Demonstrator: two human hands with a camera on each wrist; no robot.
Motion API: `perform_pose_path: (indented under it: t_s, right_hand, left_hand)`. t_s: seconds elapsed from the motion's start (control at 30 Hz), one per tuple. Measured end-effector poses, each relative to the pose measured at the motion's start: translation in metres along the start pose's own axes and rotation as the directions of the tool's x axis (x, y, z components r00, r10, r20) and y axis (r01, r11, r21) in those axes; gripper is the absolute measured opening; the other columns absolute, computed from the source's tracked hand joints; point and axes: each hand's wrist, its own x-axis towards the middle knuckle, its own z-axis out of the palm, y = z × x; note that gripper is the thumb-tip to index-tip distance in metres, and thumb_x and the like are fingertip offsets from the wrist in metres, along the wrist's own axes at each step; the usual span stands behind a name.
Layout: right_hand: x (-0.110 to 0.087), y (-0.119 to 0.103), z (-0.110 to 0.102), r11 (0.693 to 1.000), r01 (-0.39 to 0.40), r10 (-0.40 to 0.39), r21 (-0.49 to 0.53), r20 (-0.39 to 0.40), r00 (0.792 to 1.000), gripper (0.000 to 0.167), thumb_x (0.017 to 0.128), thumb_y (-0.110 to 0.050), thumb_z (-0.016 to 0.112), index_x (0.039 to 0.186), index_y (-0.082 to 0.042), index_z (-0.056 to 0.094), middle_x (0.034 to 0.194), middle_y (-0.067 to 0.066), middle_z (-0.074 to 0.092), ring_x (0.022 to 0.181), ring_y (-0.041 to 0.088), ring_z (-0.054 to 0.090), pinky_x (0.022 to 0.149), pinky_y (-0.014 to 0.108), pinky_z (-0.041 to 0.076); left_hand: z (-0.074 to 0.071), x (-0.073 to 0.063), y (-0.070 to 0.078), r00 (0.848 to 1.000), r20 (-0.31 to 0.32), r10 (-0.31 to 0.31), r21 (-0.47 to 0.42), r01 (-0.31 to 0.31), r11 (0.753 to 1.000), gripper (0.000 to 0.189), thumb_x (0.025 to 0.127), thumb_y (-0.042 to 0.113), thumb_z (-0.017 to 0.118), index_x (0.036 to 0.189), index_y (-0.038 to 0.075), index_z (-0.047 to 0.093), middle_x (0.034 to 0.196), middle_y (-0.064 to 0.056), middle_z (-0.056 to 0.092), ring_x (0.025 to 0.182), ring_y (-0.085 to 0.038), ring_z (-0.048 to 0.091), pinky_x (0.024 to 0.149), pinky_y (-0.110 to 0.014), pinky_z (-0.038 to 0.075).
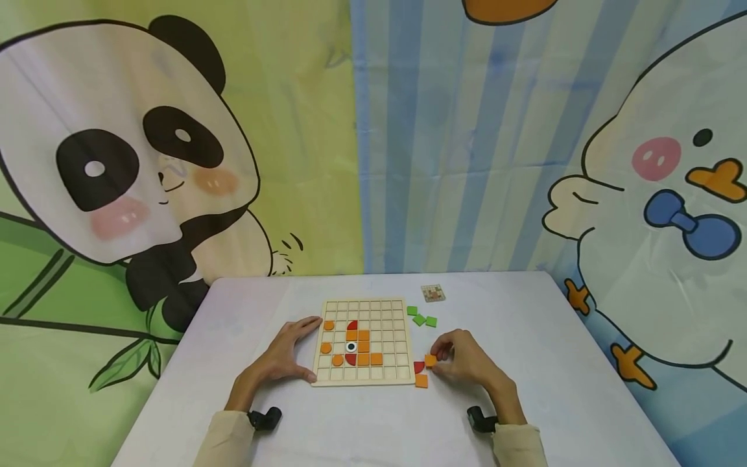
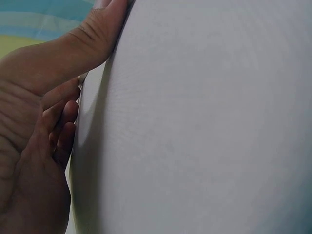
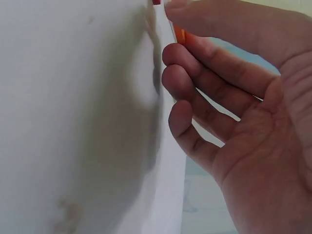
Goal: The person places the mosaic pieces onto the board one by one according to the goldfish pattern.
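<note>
A wooden grid board (image 1: 388, 371) lies on the white table. My left hand (image 1: 286, 352) touches its left side, thumb at the near corner and straight fingers farther up the edge. Set in the board's cells are several orange square tiles (image 1: 364, 347), orange round tiles (image 1: 326, 348), two red curved tiles (image 1: 353, 325) and an eye tile (image 1: 351, 347). Just right of the board, my right hand (image 1: 465, 358) pinches an orange square tile (image 1: 430, 360) between thumb and finger. In the right wrist view, the other fingers (image 3: 178, 83) curl loosely and the tile shows partly behind the thumb.
Beside the board's near right corner lie a red curved tile (image 1: 419, 367) and another orange square tile (image 1: 421, 381). Three green tiles (image 1: 419, 320) sit off its far right corner. A small picture card (image 1: 433, 293) lies near the table's back edge, before a printed curtain (image 1: 408, 162).
</note>
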Motion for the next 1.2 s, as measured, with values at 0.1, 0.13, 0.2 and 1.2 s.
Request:
perform_pose_path:
  t_s: [0.1, 0.13, 0.2, 1.2]
  right_hand:
    - [0.007, -0.003, -0.001, 0.999, 0.032, -0.032, 0.017, -0.015, 0.999, 0.018, 0.081, -0.008, 0.093, 0.093, -0.011, 0.08, 0.081, -0.001, 0.072, 0.077, 0.018, 0.065, 0.071, 0.024, 0.053]
    - [0.01, -0.004, 0.0, 0.999, 0.046, -0.046, 0.019, -0.019, 0.999, 0.018, 0.081, -0.008, 0.093, 0.093, -0.01, 0.081, 0.08, -0.001, 0.073, 0.076, 0.018, 0.065, 0.071, 0.024, 0.053]
    - [0.016, -0.006, 0.002, 0.997, 0.07, -0.07, 0.018, -0.026, 0.997, 0.017, 0.08, -0.008, 0.093, 0.093, -0.009, 0.081, 0.081, -0.001, 0.074, 0.076, 0.017, 0.066, 0.071, 0.024, 0.053]
    - [0.08, -0.046, 0.049, 0.991, 0.108, -0.11, 0.078, 0.026, 0.994, 0.017, 0.087, -0.009, 0.092, 0.102, -0.004, 0.084, 0.087, 0.0, 0.077, 0.074, 0.008, 0.065, 0.069, 0.022, 0.058]
  left_hand:
    - [0.0, 0.0, 0.0, 1.0, 0.0, -0.008, 0.001, 0.008, 1.0, 0.134, 0.055, 0.05, 0.108, 0.168, 0.014, 0.045, 0.175, -0.011, 0.042, 0.147, -0.04, 0.044, 0.122, -0.072, 0.04]
    - [0.0, 0.0, 0.0, 1.0, 0.001, -0.01, 0.002, 0.01, 1.0, 0.134, 0.055, 0.05, 0.108, 0.168, 0.015, 0.044, 0.175, -0.011, 0.042, 0.147, -0.04, 0.044, 0.122, -0.072, 0.04]
    - [0.0, 0.0, -0.001, 1.0, 0.002, -0.011, 0.005, 0.011, 1.0, 0.134, 0.056, 0.051, 0.108, 0.168, 0.015, 0.044, 0.175, -0.01, 0.042, 0.147, -0.04, 0.044, 0.122, -0.072, 0.04]
    - [0.002, 0.002, -0.003, 1.0, 0.001, -0.021, 0.002, 0.021, 1.0, 0.134, 0.056, 0.049, 0.108, 0.169, 0.016, 0.044, 0.175, -0.01, 0.042, 0.149, -0.04, 0.043, 0.123, -0.072, 0.039]
